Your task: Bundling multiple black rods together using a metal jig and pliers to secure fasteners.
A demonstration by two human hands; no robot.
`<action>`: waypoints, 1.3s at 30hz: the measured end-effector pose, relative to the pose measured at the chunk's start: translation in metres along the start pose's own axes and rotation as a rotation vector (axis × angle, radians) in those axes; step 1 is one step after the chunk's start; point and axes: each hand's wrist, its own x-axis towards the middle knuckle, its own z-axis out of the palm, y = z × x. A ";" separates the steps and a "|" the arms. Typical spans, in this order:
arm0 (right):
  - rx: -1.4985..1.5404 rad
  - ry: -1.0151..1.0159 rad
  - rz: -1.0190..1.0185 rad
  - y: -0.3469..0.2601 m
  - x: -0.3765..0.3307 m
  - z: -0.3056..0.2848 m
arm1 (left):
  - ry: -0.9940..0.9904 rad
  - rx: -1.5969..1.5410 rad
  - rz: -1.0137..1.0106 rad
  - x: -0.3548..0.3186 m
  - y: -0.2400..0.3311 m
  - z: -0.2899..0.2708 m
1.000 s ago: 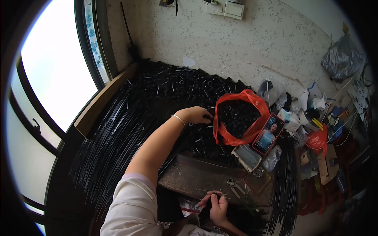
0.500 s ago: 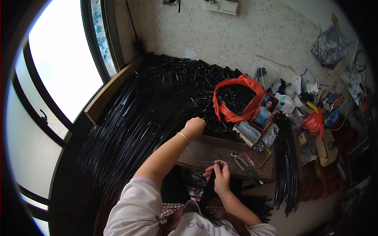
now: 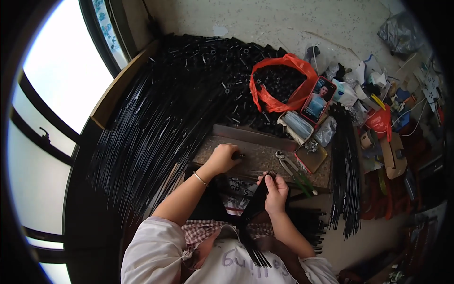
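On the near work board (image 3: 265,158), the left hand (image 3: 223,158) is closed, seemingly pinching a small black piece (image 3: 240,155), while the right hand (image 3: 275,191) grips a bundle of black rods (image 3: 250,213) just right of it.
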 end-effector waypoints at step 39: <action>-0.023 -0.038 0.022 0.049 0.028 0.030 | -0.153 -1.932 -0.456 -0.029 -0.025 0.024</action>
